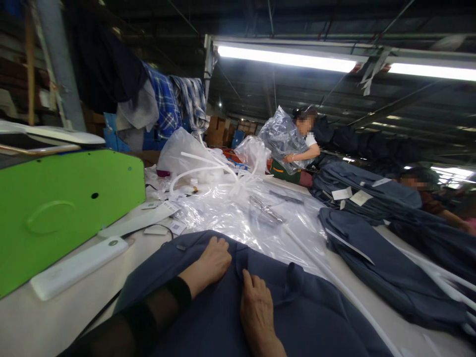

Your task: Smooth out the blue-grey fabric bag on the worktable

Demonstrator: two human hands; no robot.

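The left hand (212,261) lies knuckles up on a dark blue garment (219,317) spread over the near edge of the worktop (55,317), fingers curled over a fold at its upper edge, while the right hand (256,307) rests just beside it, flat and unclenched, fingertips at a seam. Beyond the garment lie clear plastic bags (253,218); a green machine housing (63,208) stands at the left, stacked blue garments (386,267) lie at the right, and a co-worker (307,144) handles a plastic bag at the far end.
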